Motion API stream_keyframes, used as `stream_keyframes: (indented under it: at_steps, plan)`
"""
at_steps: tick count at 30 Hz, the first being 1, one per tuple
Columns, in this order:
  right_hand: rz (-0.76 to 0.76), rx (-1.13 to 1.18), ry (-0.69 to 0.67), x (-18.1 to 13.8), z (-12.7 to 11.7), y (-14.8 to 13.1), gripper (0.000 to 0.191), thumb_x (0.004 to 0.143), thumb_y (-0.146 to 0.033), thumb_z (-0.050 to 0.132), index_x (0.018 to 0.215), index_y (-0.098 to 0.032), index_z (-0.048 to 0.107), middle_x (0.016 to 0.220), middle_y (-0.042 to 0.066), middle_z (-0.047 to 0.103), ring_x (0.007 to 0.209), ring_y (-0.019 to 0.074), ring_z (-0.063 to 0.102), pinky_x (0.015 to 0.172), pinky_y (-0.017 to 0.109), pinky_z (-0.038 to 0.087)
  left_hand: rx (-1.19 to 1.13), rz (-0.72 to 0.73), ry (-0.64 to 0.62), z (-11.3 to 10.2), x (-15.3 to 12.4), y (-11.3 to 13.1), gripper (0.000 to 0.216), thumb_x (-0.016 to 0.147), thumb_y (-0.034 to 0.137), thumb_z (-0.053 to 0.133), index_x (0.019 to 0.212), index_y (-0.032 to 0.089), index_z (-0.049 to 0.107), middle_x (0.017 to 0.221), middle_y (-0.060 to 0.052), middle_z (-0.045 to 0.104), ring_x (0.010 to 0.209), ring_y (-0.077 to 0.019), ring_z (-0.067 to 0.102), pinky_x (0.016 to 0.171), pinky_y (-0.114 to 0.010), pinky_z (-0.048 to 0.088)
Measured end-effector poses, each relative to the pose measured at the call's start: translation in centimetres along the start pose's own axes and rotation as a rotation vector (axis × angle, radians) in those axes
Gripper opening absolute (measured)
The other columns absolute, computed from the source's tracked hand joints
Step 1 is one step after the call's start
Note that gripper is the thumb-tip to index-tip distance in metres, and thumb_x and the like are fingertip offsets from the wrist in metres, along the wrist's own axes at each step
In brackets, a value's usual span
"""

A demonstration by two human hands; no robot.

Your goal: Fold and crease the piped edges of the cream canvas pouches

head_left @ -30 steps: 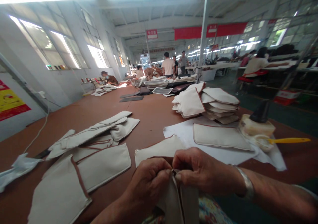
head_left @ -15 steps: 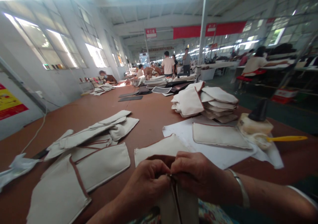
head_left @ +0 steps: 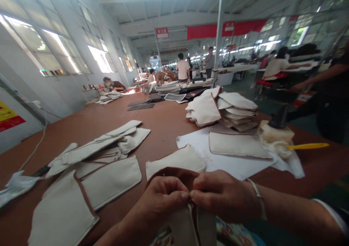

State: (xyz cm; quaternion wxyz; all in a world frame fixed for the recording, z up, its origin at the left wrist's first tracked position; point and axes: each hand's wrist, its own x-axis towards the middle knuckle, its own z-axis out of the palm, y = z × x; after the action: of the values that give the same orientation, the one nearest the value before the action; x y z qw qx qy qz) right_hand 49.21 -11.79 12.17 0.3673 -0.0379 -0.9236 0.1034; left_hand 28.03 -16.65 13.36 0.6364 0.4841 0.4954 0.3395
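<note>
My left hand (head_left: 160, 202) and my right hand (head_left: 223, 195) meet at the front edge of the table, thumbs and fingertips pinched together. Between them they grip a cream leather-like piece (head_left: 206, 226) with brown lining, which hangs down over my lap. A brown flap of it curves up behind my fingers. Its two cream sides lie close together along a dark gap below the pinch. The exact spot under my fingertips is hidden. Just beyond my hands, a similar cream panel (head_left: 174, 162) with brown edging lies flat on the table.
Loose cream panels (head_left: 111, 182) spread over the left of the brown table (head_left: 160, 129). A stack of cream pieces (head_left: 237, 108) stands at the right, behind white paper (head_left: 237, 168). Near the right edge sit a glue container (head_left: 275, 131) and a yellow-handled brush (head_left: 311, 145). A person (head_left: 332, 89) is beside the table.
More of the brown flap shows behind my fingers, and my fingertips have drawn closer together. A person has come into view at the right. The whole view has shifted slightly.
</note>
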Motion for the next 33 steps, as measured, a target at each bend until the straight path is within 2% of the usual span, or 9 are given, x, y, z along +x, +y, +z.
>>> stream_keyframes:
  at_steps: [4,6,11,17,19,23,26,29,33]
  plan:
    - [0.608,0.607,0.015,0.2,-0.7,-0.2,0.034,0.104,-0.037,0.037,0.110,-0.012,0.059,0.086,0.005,0.061,0.072,0.0121,0.053,0.064,0.023,0.045,0.402,0.221,-0.016,-0.2,-0.9,0.9,0.033,0.085,0.044,0.062,0.074,0.013,0.061,0.064,0.001,0.050,0.055,-0.0086,0.038,0.049,-0.019,0.028]
    - [0.738,0.732,-0.096,0.7,-1.5,0.0,0.041,0.103,-0.044,0.039,0.101,-0.010,0.062,0.082,0.004,0.059,0.071,0.0118,0.050,0.064,0.023,0.043,0.571,0.323,-0.010,-0.2,-1.3,1.4,0.032,0.089,0.041,0.058,0.073,0.014,0.061,0.065,0.001,0.050,0.057,-0.0093,0.041,0.050,-0.019,0.031]
    - [0.670,0.731,-0.339,1.9,-2.5,0.8,0.037,0.095,-0.044,0.054,0.085,-0.010,0.064,0.073,0.000,0.053,0.065,0.0098,0.044,0.059,0.021,0.039,0.725,0.465,-0.002,-0.2,-1.6,2.1,0.028,0.094,0.035,0.052,0.075,0.015,0.061,0.070,0.000,0.056,0.063,-0.0109,0.050,0.057,-0.019,0.037]
    - [0.438,0.488,-0.156,1.5,-0.7,0.1,0.016,0.088,-0.019,0.054,0.073,-0.014,0.053,0.073,-0.002,0.051,0.062,0.0074,0.043,0.054,0.018,0.033,0.616,0.403,-0.059,-0.1,-1.3,1.8,0.031,0.093,0.038,0.053,0.071,0.015,0.058,0.064,0.003,0.048,0.057,-0.0096,0.041,0.051,-0.019,0.033]
    - [0.468,0.509,-0.130,1.2,-0.4,0.2,0.017,0.090,-0.022,0.053,0.075,-0.014,0.053,0.074,-0.001,0.052,0.064,0.0084,0.044,0.057,0.019,0.035,0.613,0.366,-0.013,0.1,-1.2,1.7,0.030,0.092,0.037,0.054,0.072,0.015,0.059,0.065,0.002,0.049,0.058,-0.0097,0.041,0.052,-0.019,0.033]
    - [0.561,0.675,-0.230,1.3,-1.1,0.8,0.036,0.098,-0.042,0.046,0.081,-0.012,0.057,0.075,0.000,0.049,0.068,0.0103,0.043,0.061,0.021,0.039,0.692,0.421,0.042,0.3,-1.4,2.1,0.028,0.091,0.036,0.057,0.073,0.015,0.063,0.069,0.000,0.056,0.063,-0.0112,0.047,0.057,-0.019,0.036]
    - [0.535,0.685,-0.261,1.4,-1.5,1.1,0.039,0.097,-0.046,0.050,0.081,-0.011,0.058,0.074,0.000,0.050,0.067,0.0106,0.044,0.060,0.022,0.039,0.615,0.300,-0.044,-0.5,-1.8,2.8,0.017,0.082,0.032,0.066,0.083,0.015,0.069,0.076,0.000,0.061,0.068,-0.0126,0.050,0.060,-0.019,0.037]
    - [0.543,0.743,-0.273,1.4,-1.4,1.3,0.040,0.097,-0.047,0.051,0.083,-0.011,0.059,0.074,0.001,0.052,0.065,0.0104,0.045,0.056,0.021,0.037,0.439,0.108,-0.128,-1.6,-1.9,3.1,0.023,0.075,0.028,0.067,0.093,0.016,0.072,0.079,0.000,0.063,0.069,-0.0131,0.050,0.058,-0.019,0.035]
    - [0.502,0.746,-0.275,1.4,-1.4,1.4,0.037,0.097,-0.044,0.052,0.083,-0.011,0.060,0.077,0.003,0.054,0.067,0.0108,0.045,0.059,0.021,0.038,0.203,-0.013,-0.115,-2.0,-1.1,2.5,0.025,0.076,0.030,0.060,0.085,0.012,0.074,0.068,-0.001,0.062,0.057,-0.0108,0.046,0.051,-0.021,0.029]
